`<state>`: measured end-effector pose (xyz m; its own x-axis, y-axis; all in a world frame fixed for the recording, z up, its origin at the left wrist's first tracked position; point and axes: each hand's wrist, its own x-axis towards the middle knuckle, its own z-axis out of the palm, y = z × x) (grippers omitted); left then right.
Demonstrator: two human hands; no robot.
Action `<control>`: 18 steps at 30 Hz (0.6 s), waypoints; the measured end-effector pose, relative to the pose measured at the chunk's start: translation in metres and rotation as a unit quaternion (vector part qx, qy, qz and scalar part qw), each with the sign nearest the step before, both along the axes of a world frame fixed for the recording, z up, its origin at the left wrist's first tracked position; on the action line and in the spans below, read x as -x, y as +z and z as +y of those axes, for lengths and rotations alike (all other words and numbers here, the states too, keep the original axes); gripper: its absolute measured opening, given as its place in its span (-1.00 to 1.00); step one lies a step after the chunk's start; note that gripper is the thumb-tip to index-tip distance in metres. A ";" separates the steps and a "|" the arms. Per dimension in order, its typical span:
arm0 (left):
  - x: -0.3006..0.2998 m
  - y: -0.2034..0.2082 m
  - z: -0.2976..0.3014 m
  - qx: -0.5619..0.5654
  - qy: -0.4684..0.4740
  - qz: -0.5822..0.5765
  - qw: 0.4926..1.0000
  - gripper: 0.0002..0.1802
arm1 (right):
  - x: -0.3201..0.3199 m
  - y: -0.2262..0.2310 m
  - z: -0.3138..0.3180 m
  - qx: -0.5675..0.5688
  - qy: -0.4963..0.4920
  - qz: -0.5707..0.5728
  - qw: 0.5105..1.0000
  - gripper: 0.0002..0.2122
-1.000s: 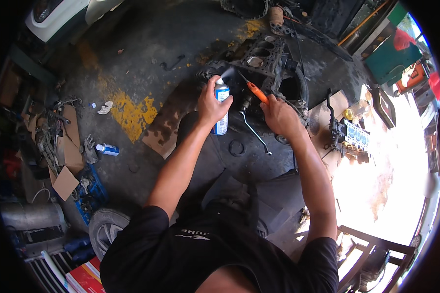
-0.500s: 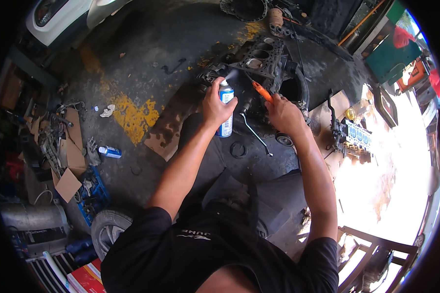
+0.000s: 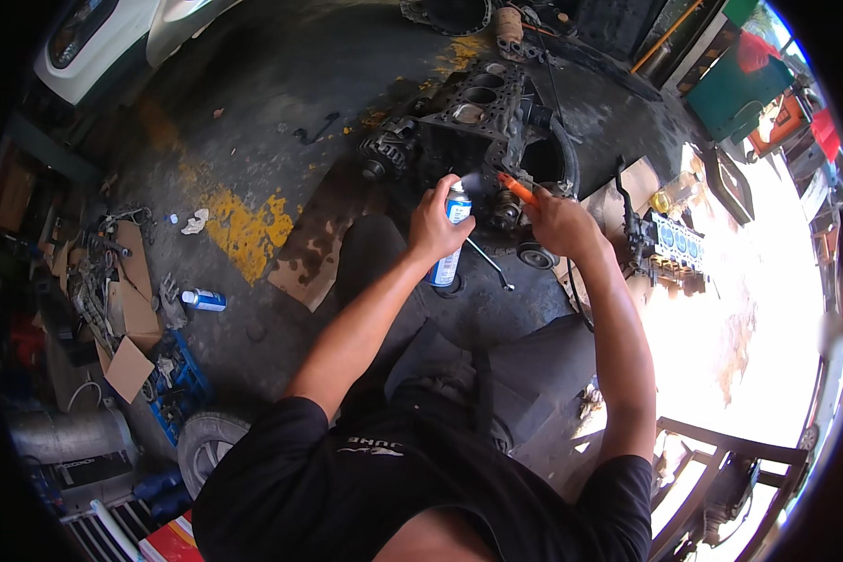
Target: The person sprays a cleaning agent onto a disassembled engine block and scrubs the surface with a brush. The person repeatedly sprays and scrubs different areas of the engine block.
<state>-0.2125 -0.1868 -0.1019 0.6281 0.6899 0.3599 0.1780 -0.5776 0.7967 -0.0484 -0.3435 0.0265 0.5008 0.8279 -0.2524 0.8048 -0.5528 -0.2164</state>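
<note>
My left hand (image 3: 437, 228) is wrapped round a blue and white spray can (image 3: 446, 270), held upright with the index finger on its nozzle. A faint pale mist shows at the nozzle. My right hand (image 3: 565, 227) grips an orange-handled tool (image 3: 519, 190), pointed toward the can's top; its working end cannot be made out. Just beyond both hands stands a dark, greasy engine block (image 3: 468, 114) with its cylinder bores facing up. A chrome wrench-like tool (image 3: 493, 265) slants below the right hand, its upper end hidden behind the can.
Stained cardboard (image 3: 304, 267) lies left of the block. A second spray can (image 3: 204, 300) lies on the floor beside a blue tool tray (image 3: 185, 379). At right is a cylinder head (image 3: 679, 245) on cardboard. A wheel (image 3: 211, 450) and wooden frame (image 3: 731, 450) flank me.
Both hands have shifted right and nearer to me relative to the block, with the spray can and orange-handled tool still held. The view has shifted slightly.
</note>
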 end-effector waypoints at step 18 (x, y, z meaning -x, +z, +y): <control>0.023 -0.045 -0.006 0.095 0.090 0.000 0.991 -0.26 | 0.007 -0.061 -0.005 -0.037 0.007 -0.005 0.999 -0.62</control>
<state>-0.2354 -0.1927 -0.1465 0.4894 0.8457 0.2129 0.2644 -0.3765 0.8879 -0.0554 -0.3487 -0.0344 0.4919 0.8507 -0.1854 0.8146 -0.5248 -0.2470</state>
